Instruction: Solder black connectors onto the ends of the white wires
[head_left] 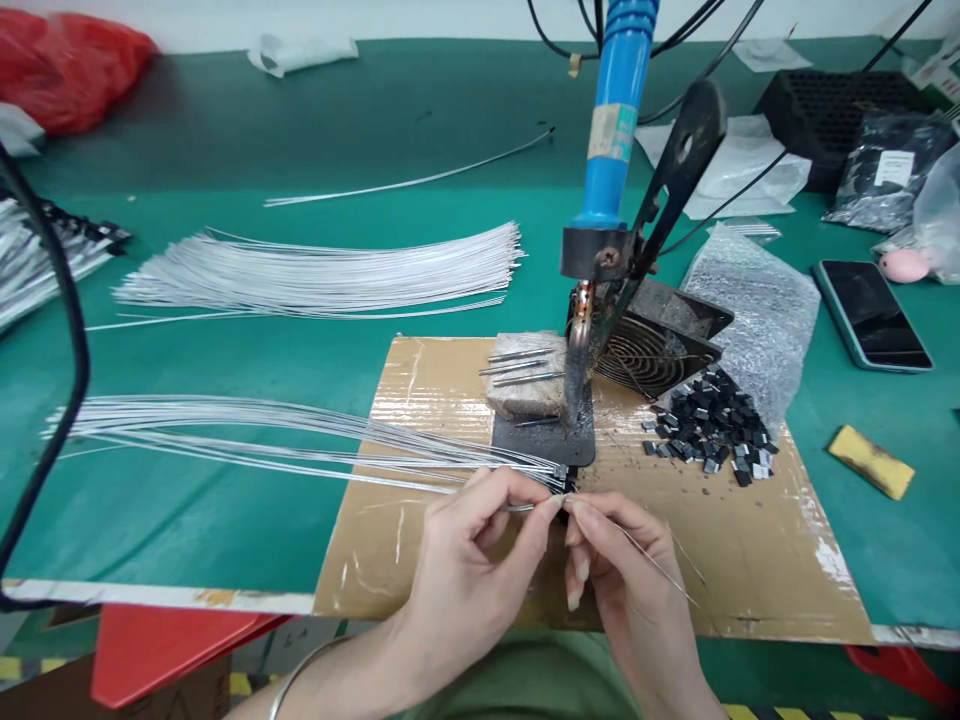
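Note:
My left hand (487,550) pinches the end of a white wire at the front of the soldering stand, thumb and forefinger pressed together. Close against it, my right hand (626,560) grips a thin strand of solder wire (660,570) that trails down to the right. The fingertips of both hands nearly meet and hide the joint between them. Just above the left fingers lies a bundle of white wires (300,425), its right ends at small black pieces. A blue-handled soldering iron (616,120) is clamped upright, its tip (576,385) pointing down behind my hands.
A cardboard sheet (390,540) covers the work spot. A pile of small black connectors (716,425) lies right, near a small fan (645,350) and bubble wrap (754,310). A larger wire bundle (337,270) lies behind. Farther right are a phone (874,315) and yellow sponge (871,462).

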